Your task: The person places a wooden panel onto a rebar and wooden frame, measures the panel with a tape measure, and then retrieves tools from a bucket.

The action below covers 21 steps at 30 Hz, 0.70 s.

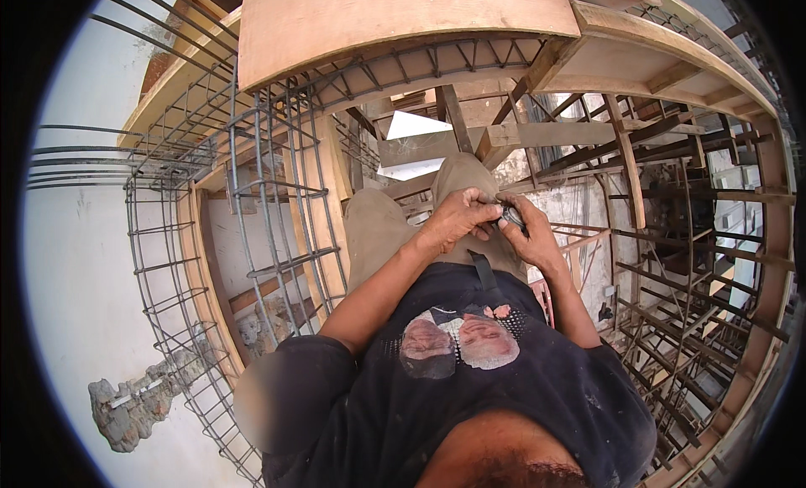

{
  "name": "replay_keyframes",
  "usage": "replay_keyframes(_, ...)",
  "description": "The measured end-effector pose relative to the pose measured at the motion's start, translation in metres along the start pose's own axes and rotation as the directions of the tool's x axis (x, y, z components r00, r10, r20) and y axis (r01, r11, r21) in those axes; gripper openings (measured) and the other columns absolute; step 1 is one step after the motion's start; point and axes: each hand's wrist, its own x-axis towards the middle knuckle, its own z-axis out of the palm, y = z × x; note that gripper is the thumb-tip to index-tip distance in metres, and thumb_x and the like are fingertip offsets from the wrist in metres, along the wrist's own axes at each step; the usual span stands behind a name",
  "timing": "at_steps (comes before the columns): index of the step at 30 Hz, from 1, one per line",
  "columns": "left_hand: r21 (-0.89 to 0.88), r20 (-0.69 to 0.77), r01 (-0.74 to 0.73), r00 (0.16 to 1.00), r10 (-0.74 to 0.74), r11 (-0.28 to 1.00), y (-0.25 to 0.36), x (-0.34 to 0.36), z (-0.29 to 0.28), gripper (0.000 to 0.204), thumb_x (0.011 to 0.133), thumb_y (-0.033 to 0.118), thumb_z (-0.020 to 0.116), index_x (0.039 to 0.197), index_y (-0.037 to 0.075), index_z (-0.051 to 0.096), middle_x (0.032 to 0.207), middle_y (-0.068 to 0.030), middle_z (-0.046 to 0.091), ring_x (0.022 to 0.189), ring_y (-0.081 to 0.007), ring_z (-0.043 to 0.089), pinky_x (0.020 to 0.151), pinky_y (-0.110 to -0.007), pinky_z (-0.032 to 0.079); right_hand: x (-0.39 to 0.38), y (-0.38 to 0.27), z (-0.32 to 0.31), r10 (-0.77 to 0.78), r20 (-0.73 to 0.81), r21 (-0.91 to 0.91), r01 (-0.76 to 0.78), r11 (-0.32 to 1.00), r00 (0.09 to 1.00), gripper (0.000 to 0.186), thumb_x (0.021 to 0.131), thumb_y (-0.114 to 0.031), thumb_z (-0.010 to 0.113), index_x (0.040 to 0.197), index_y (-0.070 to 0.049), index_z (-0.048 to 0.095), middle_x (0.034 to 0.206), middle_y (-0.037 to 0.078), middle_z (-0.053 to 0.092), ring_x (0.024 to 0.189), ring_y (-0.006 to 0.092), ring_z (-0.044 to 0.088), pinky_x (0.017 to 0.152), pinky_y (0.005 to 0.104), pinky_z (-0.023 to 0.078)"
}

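Note:
Both my hands meet over my lap, above my khaki trousers (382, 228). Between them is a small dark, rounded object (512, 217) with a greyish shine; its kind is too small to make out. My right hand (531, 236) is closed around it, thumb on the near side and fingers over the far side. Coming from the left, my left hand (457, 221) has curled fingers, its thumb and fingertips pressed at the object's left end. Its lower fingers are partly hidden. A short black strap (484, 271) lies just below the hands, at the hem of my black T-shirt (470, 412).
Tied steel rebar cages (264, 186) stand at my left, beside a white wall (75, 278). A plywood sheet (403, 22) spans the front. Timber formwork (663, 43) curves along the right. Below are wooden props (672, 286), beams and open drops.

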Motion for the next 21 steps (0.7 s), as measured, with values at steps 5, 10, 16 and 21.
replay_keyframes(5,0.246,0.030,-0.057,0.998,0.051,0.968,-0.001,-0.007,-0.015,0.043,0.086,0.027,0.075,0.107,-0.005,0.056,0.083,-0.0084,0.063,0.072,-0.0133,0.064,0.056,-0.026,0.053,0.007,-0.012,-0.002,-0.097,0.089,-0.079,0.104,0.991,0.991,0.068,0.080,-0.041,0.076,0.134,-0.007,0.053,0.113,0.019,0.063,0.105,0.0343,0.062,0.087,0.0412,0.050)
replay_keyframes(10,0.042,-0.018,-0.204,0.979,0.205,0.978,0.053,-0.022,-0.055,0.026,0.083,0.013,0.076,0.091,0.008,0.051,0.083,-0.0051,0.061,0.074,-0.0160,0.064,0.064,-0.029,0.053,-0.024,0.026,-0.062,-0.046,0.034,-0.197,0.052,0.979,0.998,0.067,0.073,-0.032,0.083,0.132,-0.014,0.059,0.101,0.012,0.061,0.090,0.0280,0.061,0.080,0.0375,0.049)
replay_keyframes(16,-0.357,-0.576,-0.692,0.692,0.435,0.628,0.100,-0.051,-0.204,0.013,0.091,0.013,0.067,0.099,0.006,0.059,0.099,-0.0088,0.067,0.098,-0.0242,0.067,0.085,-0.038,0.058,-0.083,0.084,-0.169,0.137,-0.158,-0.275,-0.177,0.945,0.978,0.036,0.082,-0.021,0.073,0.115,-0.007,0.067,0.100,0.012,0.064,0.097,0.0249,0.064,0.085,0.0360,0.049)
replay_keyframes(21,-0.339,-0.783,-0.758,0.556,0.280,0.558,0.083,0.027,-0.140,0.023,0.099,0.024,0.059,0.111,0.004,0.056,0.103,-0.0100,0.065,0.100,-0.0257,0.065,0.088,-0.042,0.057,-0.050,0.052,-0.177,0.136,-0.234,-0.372,-0.218,0.902,0.963,0.035,0.085,-0.023,0.069,0.114,-0.004,0.066,0.104,0.014,0.065,0.100,0.0306,0.063,0.088,0.0377,0.049)
